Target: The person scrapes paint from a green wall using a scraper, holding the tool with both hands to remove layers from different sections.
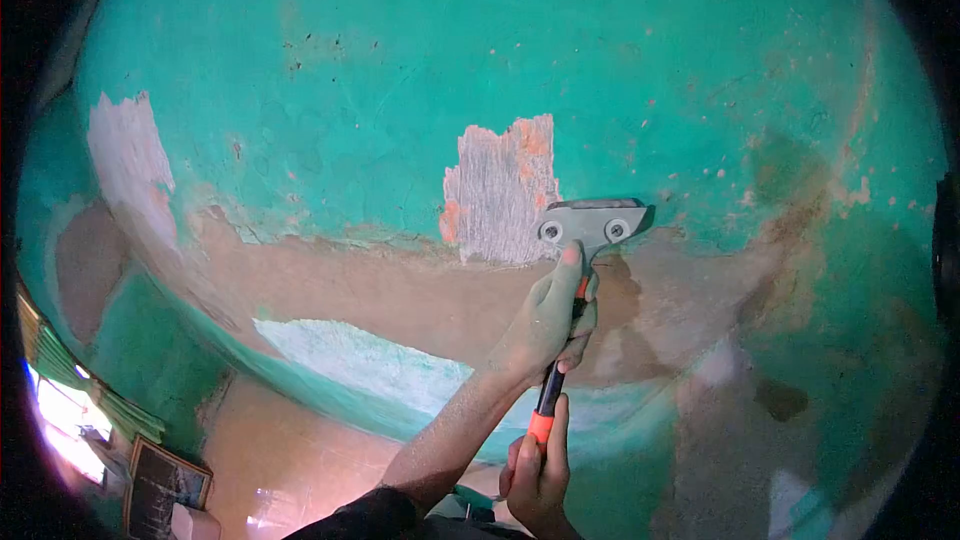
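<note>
A long-handled scraper is held up against the green wall. Its wide grey head with two round knobs lies at the right edge of a bare, scraped patch. My left hand wraps around the upper handle just below the head, thumb laid along the front. Lower down, my right hand grips the handle by its orange band. Dust coats my left hand and forearm.
A brown plaster band runs across the wall, with a whitish patch beneath it. Another scraped patch shows at left. At lower left are a bright window, a framed picture and the floor.
</note>
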Tool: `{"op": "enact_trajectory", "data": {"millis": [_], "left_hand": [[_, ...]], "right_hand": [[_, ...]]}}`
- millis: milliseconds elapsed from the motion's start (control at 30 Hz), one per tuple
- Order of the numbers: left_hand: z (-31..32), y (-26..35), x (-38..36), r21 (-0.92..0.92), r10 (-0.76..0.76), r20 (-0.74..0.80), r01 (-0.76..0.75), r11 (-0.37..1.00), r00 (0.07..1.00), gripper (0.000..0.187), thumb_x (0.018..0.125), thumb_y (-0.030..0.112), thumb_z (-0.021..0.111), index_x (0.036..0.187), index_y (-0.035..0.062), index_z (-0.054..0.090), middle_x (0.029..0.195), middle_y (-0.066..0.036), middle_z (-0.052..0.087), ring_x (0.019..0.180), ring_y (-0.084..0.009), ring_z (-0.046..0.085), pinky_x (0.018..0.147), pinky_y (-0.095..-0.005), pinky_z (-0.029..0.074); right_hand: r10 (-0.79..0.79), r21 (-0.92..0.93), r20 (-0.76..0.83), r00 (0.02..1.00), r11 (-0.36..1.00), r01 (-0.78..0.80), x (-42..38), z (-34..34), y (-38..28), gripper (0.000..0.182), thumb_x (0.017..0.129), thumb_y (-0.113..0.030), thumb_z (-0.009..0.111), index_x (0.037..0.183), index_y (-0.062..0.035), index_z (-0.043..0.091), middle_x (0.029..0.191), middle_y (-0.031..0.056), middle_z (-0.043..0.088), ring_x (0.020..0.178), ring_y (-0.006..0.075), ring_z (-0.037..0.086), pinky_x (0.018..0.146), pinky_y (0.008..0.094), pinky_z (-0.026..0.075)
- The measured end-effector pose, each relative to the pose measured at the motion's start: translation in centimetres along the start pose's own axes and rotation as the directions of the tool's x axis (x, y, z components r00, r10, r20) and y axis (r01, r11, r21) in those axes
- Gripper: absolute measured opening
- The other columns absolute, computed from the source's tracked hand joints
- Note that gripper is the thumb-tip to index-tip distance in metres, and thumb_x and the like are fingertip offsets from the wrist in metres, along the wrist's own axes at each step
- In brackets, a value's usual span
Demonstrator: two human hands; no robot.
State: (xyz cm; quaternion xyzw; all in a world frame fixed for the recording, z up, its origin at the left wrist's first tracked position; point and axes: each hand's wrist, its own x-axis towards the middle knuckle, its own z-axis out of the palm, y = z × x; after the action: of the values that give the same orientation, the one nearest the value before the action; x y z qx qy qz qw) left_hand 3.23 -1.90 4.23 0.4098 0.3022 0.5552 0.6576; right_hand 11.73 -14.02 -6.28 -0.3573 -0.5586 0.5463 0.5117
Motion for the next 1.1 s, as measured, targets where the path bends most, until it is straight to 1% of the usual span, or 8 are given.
{"op": "enact_trajectory", "data": {"millis": [167, 300, 467, 567, 700, 800, 900, 1100], "left_hand": [[0.0, 0.9, 1.2, 0.048, 0.082, 0.025, -0.084, 0.995, 0.996, 0.054, 0.094, 0.065, 0.032, 0.081, 0.0133, 0.041, 0.050, 0.004, 0.032, 0.031, -0.0072, 0.025, 0.029, -0.0228, 0.024], [-0.1, 0.1, 0.4, -0.015, 0.010, -0.017, -0.010, 1.000, 1.000, 0.055, 0.094, 0.065, 0.032, 0.082, 0.0130, 0.041, 0.050, 0.003, 0.031, 0.030, -0.0078, 0.025, 0.028, -0.0230, 0.024], [0.3, 0.3, 0.6, -0.015, 0.040, 0.005, -0.040, 0.999, 0.999, 0.054, 0.094, 0.065, 0.031, 0.082, 0.0134, 0.041, 0.049, 0.003, 0.031, 0.029, -0.0083, 0.023, 0.027, -0.0237, 0.023], [0.6, -0.1, 0.7, -0.053, 0.005, 0.021, -0.004, 0.999, 1.000, 0.054, 0.094, 0.065, 0.031, 0.082, 0.0136, 0.040, 0.048, 0.003, 0.031, 0.029, -0.0081, 0.023, 0.028, -0.0233, 0.023], [0.4, -0.3, 0.3, -0.075, -0.012, 0.030, 0.014, 0.997, 0.999, 0.054, 0.094, 0.065, 0.030, 0.082, 0.0136, 0.040, 0.048, 0.004, 0.030, 0.030, -0.0076, 0.023, 0.028, -0.0231, 0.023], [0.4, -0.4, 0.4, -0.065, -0.012, 0.037, 0.014, 0.998, 0.999, 0.054, 0.095, 0.065, 0.029, 0.082, 0.0136, 0.040, 0.048, 0.004, 0.030, 0.031, -0.0074, 0.024, 0.028, -0.0230, 0.023], [0.2, -0.2, 0.8, -0.029, 0.022, 0.044, -0.020, 0.999, 0.999, 0.055, 0.094, 0.065, 0.029, 0.082, 0.0134, 0.041, 0.048, 0.004, 0.030, 0.031, -0.0074, 0.024, 0.028, -0.0230, 0.022], [0.5, -0.2, 1.3, 0.033, 0.058, 0.019, -0.059, 0.998, 0.998, 0.055, 0.094, 0.066, 0.030, 0.082, 0.0135, 0.040, 0.048, 0.004, 0.030, 0.031, -0.0077, 0.025, 0.029, -0.0234, 0.023]], "right_hand": [[-0.135, -0.048, 0.014, 0.991, 0.990, 0.135, 2.1, -0.5, 1.5, 0.063, 0.099, -0.015, 0.033, 0.149, 0.0003, -0.002, 0.060, 0.0006, 0.042, 0.044, 0.0063, 0.036, 0.040, 0.0219, 0.035], [0.076, -0.041, -0.004, 0.997, 0.996, -0.076, 0.5, -0.8, 0.5, 0.062, 0.097, -0.014, 0.035, 0.148, 0.0018, 0.004, 0.061, 0.0011, 0.042, 0.050, 0.0089, 0.041, 0.049, 0.0265, 0.038], [-0.076, -0.111, -0.047, 0.996, 0.991, 0.070, 0.4, -1.0, 1.5, 0.062, 0.097, -0.015, 0.037, 0.147, 0.0072, 0.007, 0.061, -0.0005, 0.042, 0.052, 0.0083, 0.040, 0.049, 0.0256, 0.036], [-0.495, -0.283, 0.066, 0.866, 0.823, 0.492, 1.4, -1.7, 2.3, 0.058, 0.102, -0.014, 0.034, 0.150, 0.0022, 0.007, 0.064, -0.0025, 0.036, 0.050, 0.0061, 0.030, 0.047, 0.0203, 0.030], [-0.030, 0.001, -0.038, 0.999, 1.000, 0.030, -0.3, -1.1, 0.9, 0.062, 0.097, -0.017, 0.038, 0.146, 0.0089, 0.009, 0.061, -0.0005, 0.042, 0.052, 0.0085, 0.040, 0.049, 0.0269, 0.037], [-0.084, -0.133, -0.014, 0.996, 0.988, 0.082, 0.2, -1.5, 1.5, 0.063, 0.097, -0.018, 0.038, 0.146, 0.0090, 0.008, 0.061, 0.0004, 0.043, 0.052, 0.0093, 0.042, 0.049, 0.0293, 0.038], [-0.038, -0.114, -0.051, 0.998, 0.993, 0.032, 0.7, -0.8, 1.2, 0.063, 0.097, -0.018, 0.038, 0.145, 0.0095, 0.009, 0.061, 0.0018, 0.045, 0.052, 0.0102, 0.044, 0.049, 0.0303, 0.039], [-0.151, -0.149, -0.013, 0.988, 0.978, 0.147, 1.9, -1.4, 3.2, 0.065, 0.098, -0.016, 0.036, 0.147, 0.0046, -0.001, 0.060, -0.0001, 0.042, 0.046, 0.0055, 0.037, 0.041, 0.0215, 0.035]]}}
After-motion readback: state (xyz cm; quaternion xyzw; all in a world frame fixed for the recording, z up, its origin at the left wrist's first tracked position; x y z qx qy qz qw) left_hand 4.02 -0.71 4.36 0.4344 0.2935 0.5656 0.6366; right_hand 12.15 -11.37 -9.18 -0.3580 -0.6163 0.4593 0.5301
